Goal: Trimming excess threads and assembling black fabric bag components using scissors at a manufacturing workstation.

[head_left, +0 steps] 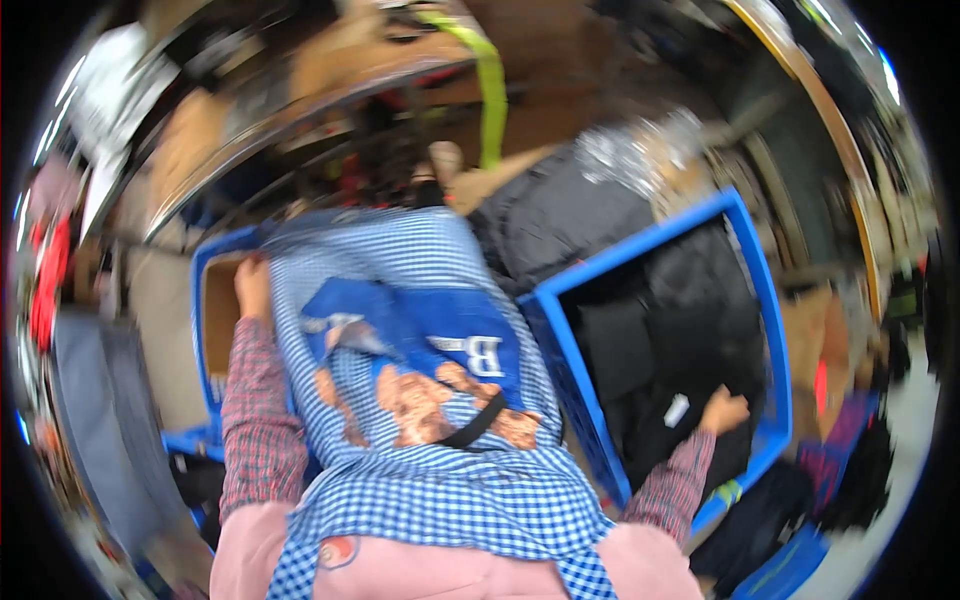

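My right hand (723, 411) is over a blue plastic crate (583, 385) on the right, its fingers curled. Black folded fabric (640, 350) fills that crate, and a small white tag (677, 410) lies on it near my wrist. Whether the curled fingers grip the fabric is hidden. On the left, my left hand (253, 287) reaches beside a second blue crate (197, 320) with brown cardboard inside, close to the edge of my checked apron (430, 245). Its fingers are blurred and partly hidden. A short black strip (475, 425) lies across the apron's front.
Behind the right crate sits a black padded bundle (570, 215) with clear plastic wrap (645, 155). A worktable (350, 60) with a yellow-green strap (492, 100) stands ahead. Grey fabric (110, 420) hangs at left; dark cloth items (860, 460) lie at right.
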Available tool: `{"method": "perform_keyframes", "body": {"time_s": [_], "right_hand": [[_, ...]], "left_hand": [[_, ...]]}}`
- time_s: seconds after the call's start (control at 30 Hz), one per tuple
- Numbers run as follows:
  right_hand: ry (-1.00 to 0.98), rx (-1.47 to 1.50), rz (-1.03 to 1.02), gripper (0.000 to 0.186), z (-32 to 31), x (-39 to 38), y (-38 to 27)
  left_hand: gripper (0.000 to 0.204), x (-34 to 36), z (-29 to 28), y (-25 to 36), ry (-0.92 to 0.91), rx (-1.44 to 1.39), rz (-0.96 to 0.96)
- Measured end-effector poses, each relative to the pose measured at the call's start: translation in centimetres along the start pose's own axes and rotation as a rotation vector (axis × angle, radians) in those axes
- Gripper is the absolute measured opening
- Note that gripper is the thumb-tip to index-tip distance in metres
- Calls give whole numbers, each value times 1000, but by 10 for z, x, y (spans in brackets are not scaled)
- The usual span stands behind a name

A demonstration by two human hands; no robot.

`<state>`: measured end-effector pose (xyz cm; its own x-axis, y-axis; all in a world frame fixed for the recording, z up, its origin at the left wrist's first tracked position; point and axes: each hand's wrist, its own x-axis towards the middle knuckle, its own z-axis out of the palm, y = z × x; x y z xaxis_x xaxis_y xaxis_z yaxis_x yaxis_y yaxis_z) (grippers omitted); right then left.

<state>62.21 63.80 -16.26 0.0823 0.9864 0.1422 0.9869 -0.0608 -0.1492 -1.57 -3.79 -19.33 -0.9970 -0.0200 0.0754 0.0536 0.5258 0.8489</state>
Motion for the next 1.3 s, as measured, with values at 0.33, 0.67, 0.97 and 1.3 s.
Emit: {"method": "perform_keyframes", "body": {"time_s": [0.33,0.67,0.97,1.3], "right_hand": [[144,548,-1181,38,-30,-104,-292],[-93,665,-1940,32,-92,-284,-484],[-139,497,-2109,29,-97,-297,-480],[-207,503,-1998,26,-82,-270,-480]], "left_hand": [[61,-253,-66,-38,-174,732,-318],[55,-411,-224,-45,704,936,-630],[79,-473,-274,-121,818,761,-1646],[69,-493,-289,-132,957,529,-1518]]}}
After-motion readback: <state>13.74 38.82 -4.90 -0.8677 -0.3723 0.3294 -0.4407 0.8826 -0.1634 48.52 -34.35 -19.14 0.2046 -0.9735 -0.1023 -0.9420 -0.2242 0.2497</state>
